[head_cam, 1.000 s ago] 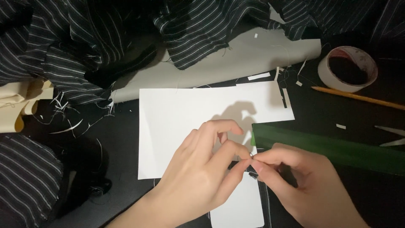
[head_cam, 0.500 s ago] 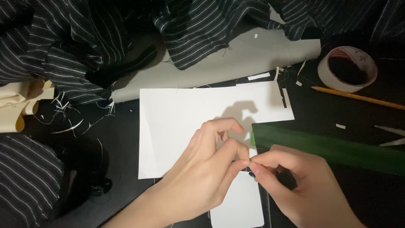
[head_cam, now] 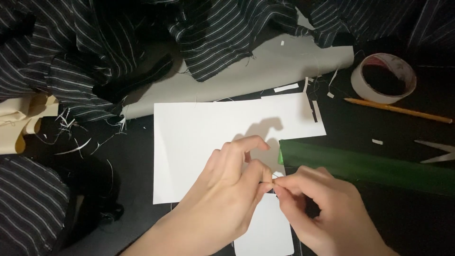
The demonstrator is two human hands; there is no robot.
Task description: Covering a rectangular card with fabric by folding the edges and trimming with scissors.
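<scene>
Head view: left hand (head_cam: 222,194) and right hand (head_cam: 322,213) meet fingertip to fingertip over the lower right part of the white sheet (head_cam: 199,142), both pinched shut on something tiny, too small to tell what. Green ruler (head_cam: 369,166) lies just right of the pinch, its end at the sheet's right edge. Small white card (head_cam: 265,232) sits under the hands at the near table edge. Tape roll (head_cam: 384,78) and pencil (head_cam: 398,110) toward the far right corner, striped cloth (head_cam: 95,47) along the far edge
</scene>
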